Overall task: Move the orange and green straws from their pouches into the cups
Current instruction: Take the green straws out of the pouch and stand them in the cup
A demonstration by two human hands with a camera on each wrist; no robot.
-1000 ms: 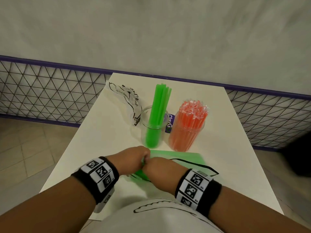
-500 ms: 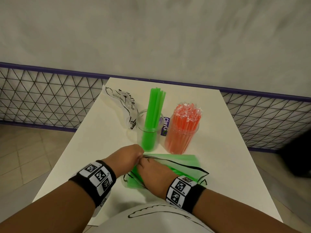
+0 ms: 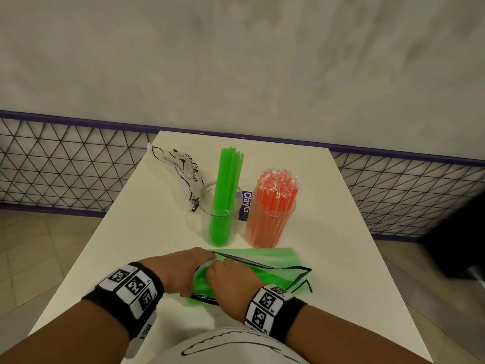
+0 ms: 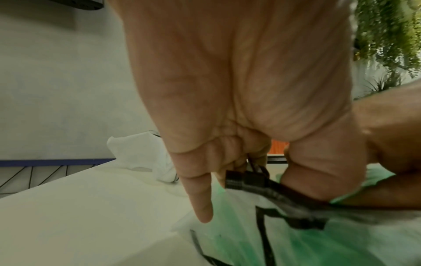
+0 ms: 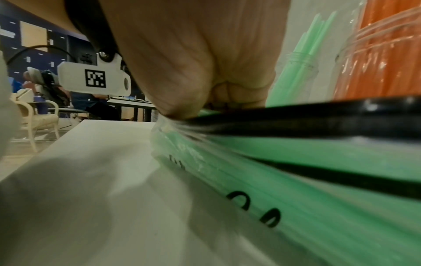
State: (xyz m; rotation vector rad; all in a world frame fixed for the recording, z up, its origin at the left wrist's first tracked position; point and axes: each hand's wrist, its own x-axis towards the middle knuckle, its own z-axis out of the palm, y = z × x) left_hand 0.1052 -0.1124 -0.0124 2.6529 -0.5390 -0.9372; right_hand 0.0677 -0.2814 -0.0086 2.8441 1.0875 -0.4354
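Observation:
A clear pouch of green straws [image 3: 273, 260] with black trim lies flat on the near part of the white table [image 3: 147, 232]. My left hand [image 3: 189, 266] pinches its black-edged mouth [image 4: 248, 180], little finger stretched out. My right hand [image 3: 228, 279] lies on the pouch with its fingers curled at the same mouth; its fingertips are hidden. Behind the pouch stand two clear cups: the left cup [image 3: 210, 206] holds several green straws [image 3: 228, 185], and the right cup [image 3: 273, 224] is packed with wrapped orange straws [image 3: 278, 182].
A crumpled empty clear pouch [image 3: 178, 172] with black print lies at the back left of the table. A purple label [image 3: 246, 206] shows between the cups. A wire fence [image 3: 63, 166] runs behind the table, below a grey wall.
Both hands stayed at the near end of the green pouch. My right hand has slid further over it and the black-trimmed mouth now gapes wider. The cups have not moved.

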